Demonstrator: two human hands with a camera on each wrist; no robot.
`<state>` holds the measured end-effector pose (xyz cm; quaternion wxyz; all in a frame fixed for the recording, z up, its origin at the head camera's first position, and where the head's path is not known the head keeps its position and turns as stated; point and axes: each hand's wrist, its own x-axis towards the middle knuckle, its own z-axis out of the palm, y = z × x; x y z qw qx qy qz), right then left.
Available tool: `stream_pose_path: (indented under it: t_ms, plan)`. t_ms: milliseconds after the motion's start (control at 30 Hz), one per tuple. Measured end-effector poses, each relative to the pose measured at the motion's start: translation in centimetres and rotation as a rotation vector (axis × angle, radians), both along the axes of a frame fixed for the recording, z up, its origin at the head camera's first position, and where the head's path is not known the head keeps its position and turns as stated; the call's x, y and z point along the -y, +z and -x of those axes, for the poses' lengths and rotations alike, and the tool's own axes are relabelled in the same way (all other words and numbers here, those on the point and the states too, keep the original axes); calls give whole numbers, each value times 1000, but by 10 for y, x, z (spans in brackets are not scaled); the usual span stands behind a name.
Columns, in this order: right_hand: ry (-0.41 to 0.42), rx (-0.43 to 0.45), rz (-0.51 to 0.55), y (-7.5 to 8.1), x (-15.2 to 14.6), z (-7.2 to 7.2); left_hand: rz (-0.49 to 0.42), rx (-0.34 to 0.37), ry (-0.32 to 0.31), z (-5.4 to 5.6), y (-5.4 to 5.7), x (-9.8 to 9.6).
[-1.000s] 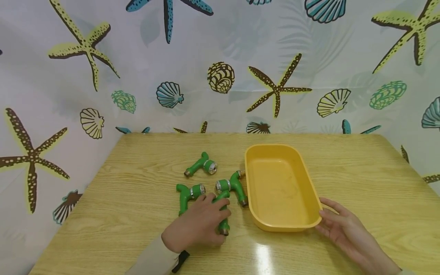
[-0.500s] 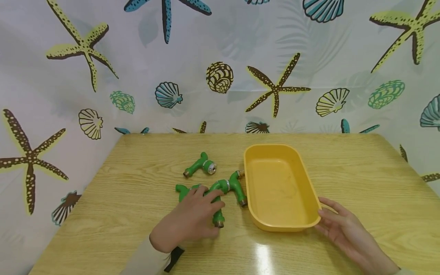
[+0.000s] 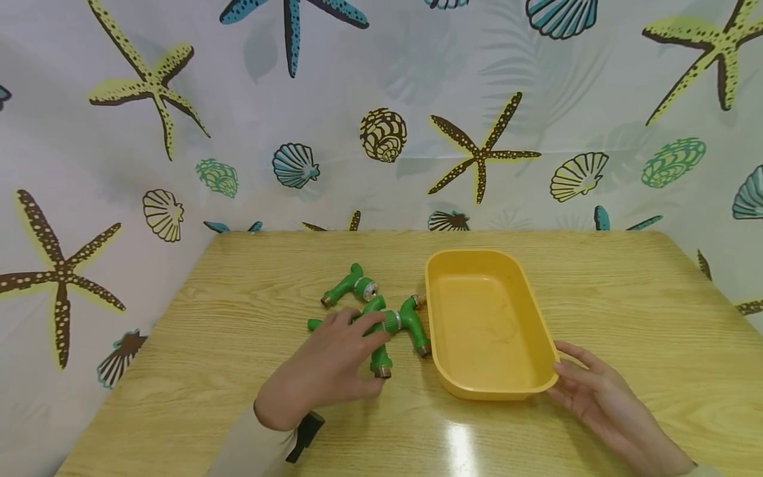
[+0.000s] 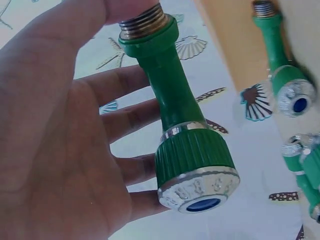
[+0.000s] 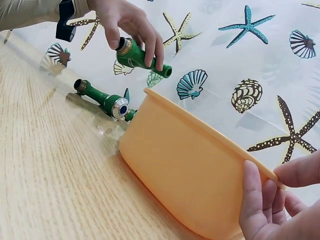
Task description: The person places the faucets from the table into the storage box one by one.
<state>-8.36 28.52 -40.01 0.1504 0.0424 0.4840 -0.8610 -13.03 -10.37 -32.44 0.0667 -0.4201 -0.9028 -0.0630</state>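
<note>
Lately, the left hand (image 3: 324, 368), low and left of centre in the frame, had edged upward, taking the held green tap (image 3: 380, 358) with it and covering all but the tip of the left-hand tap (image 3: 313, 324). Its fingers were curled behind the body, with the thumb against the threaded end; the right wrist view showed the piece off the tabletop (image 3: 608, 285). That suggested a grip firm enough for carrying, though the tap was not yet over the yellow basin (image 3: 495, 396). At the lower right, the right hand (image 3: 608, 397) had stayed put, its fingers pinching the basin's near right corner by the rim, which probably kept it steady.

Right of centre, the basin stood upright, its mouth facing up and nothing lying inside. Its left wall was the edge to clear; between it and the held piece lay the middle tap (image 3: 411, 324), so a low path there looked cramped. Whether that tap touched the wall could not be told. Farther up, the rear tap (image 3: 346, 288) lay apart from the basin, left of it. Broader room for moving lay to the left and right of the frame, and beyond the tabletop's far edge hung the patterned cloth (image 3: 411, 79).
</note>
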Motion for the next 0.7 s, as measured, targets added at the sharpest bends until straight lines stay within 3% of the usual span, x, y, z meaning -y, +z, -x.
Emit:
stream_pose_path:
  t_ms: [233, 700]
  plan:
    - [-15, 1, -23, 0, 1, 0, -83, -33, -23, 0, 11, -9]
    - [-12, -9, -24, -1, 1, 0, -94, -40, -6, -1, 26, -31]
